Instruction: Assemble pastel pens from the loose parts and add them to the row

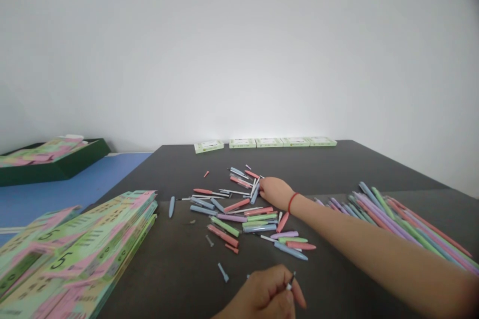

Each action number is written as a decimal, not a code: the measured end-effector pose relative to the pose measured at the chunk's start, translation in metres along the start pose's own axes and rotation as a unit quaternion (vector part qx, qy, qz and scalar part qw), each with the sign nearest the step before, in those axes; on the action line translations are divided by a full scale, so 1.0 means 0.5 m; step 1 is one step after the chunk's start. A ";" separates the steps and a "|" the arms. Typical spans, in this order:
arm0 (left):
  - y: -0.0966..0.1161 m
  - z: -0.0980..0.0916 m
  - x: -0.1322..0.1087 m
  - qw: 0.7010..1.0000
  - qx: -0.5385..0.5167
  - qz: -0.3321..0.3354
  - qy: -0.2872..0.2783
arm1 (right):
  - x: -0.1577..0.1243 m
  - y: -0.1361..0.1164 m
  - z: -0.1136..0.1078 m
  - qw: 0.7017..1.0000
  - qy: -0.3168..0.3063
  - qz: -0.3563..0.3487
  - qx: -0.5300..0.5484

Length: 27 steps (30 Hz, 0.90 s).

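Note:
My left hand [267,291] is at the bottom middle, fingers closed around a pen refill [289,285]; its dark tip sticks out past the fingertips, and the rest is hidden in the hand. Farther out, my right hand [276,192], with a red cord on the wrist, reaches into the back of a loose pile of pen parts. Its fingers are pinched beside a blue pen barrel [255,194] and some white refills; what they grip is hidden. The pile holds green barrels [225,226], red barrels [223,235], pointed blue pieces [291,250] and small end pieces [223,272].
Long pens or barrels in several colours [404,229] lie bundled at the right. Stacked printed cartons [93,239] stand at the left front. A dark green tray [37,172] with printed packaging rests on a blue surface. Several pale green boxes [269,142] line the back edge.

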<state>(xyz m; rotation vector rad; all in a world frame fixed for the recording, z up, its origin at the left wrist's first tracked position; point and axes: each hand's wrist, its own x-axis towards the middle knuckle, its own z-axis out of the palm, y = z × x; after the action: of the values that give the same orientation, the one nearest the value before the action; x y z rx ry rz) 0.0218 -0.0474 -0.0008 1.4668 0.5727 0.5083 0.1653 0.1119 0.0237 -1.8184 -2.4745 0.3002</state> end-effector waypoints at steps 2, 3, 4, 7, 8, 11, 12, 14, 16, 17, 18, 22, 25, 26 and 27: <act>-0.010 0.001 0.006 1.000 -0.021 -0.012 0.016 | 0.005 -0.005 -0.002 1.000 -0.006 0.015 0.015; -0.017 0.002 0.009 0.999 -0.032 -0.020 0.028 | 0.005 -0.004 -0.006 0.999 -0.008 0.021 0.028; -0.023 0.001 0.013 0.998 -0.045 -0.026 0.043 | 0.002 -0.001 -0.011 0.999 -0.012 0.027 0.043; -0.037 -0.002 0.020 0.993 -0.078 -0.021 0.090 | -0.034 0.012 -0.029 0.993 -0.028 0.032 0.109; -0.038 -0.004 0.022 0.991 -0.083 -0.015 0.101 | -0.057 0.015 -0.034 0.989 -0.038 0.029 0.137; -0.037 -0.005 0.025 0.989 -0.088 -0.005 0.122 | -0.149 0.008 -0.035 0.967 -0.078 0.012 0.240; -0.036 -0.004 0.025 0.988 -0.089 -0.004 0.125 | -0.183 0.001 -0.030 0.958 -0.087 0.006 0.272; -0.036 -0.004 0.024 0.987 -0.088 0.003 0.131 | -0.242 -0.016 -0.013 0.934 -0.106 0.005 0.342; -0.038 -0.004 0.022 0.988 -0.079 0.007 0.133 | -0.281 -0.031 0.007 0.849 -0.138 0.016 0.510; -0.039 -0.005 0.021 0.989 -0.069 0.007 0.134 | -0.292 -0.037 0.017 0.829 -0.139 0.017 0.542; -0.040 -0.005 0.020 0.989 -0.056 0.006 0.136 | -0.298 -0.042 0.025 0.824 -0.128 0.012 0.552; -0.037 -0.007 0.018 0.990 -0.001 0.013 0.138 | -0.302 -0.050 0.037 0.927 0.009 -0.031 0.373; -0.031 -0.004 0.019 0.991 0.017 0.015 0.131 | -0.305 -0.052 0.040 0.972 0.073 -0.046 0.217; -0.030 -0.003 0.019 0.991 0.021 0.013 0.133 | -0.306 -0.053 0.042 0.979 0.079 -0.050 0.183; -0.030 -0.002 0.020 0.990 0.024 0.009 0.136 | -0.307 -0.053 0.045 0.982 0.082 -0.054 0.160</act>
<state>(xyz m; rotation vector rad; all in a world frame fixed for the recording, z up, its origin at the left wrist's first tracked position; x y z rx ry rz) 0.0283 -0.0411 -0.0160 1.4588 0.7906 0.7199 0.1837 -0.0443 0.0174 -1.5132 -2.2491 0.4879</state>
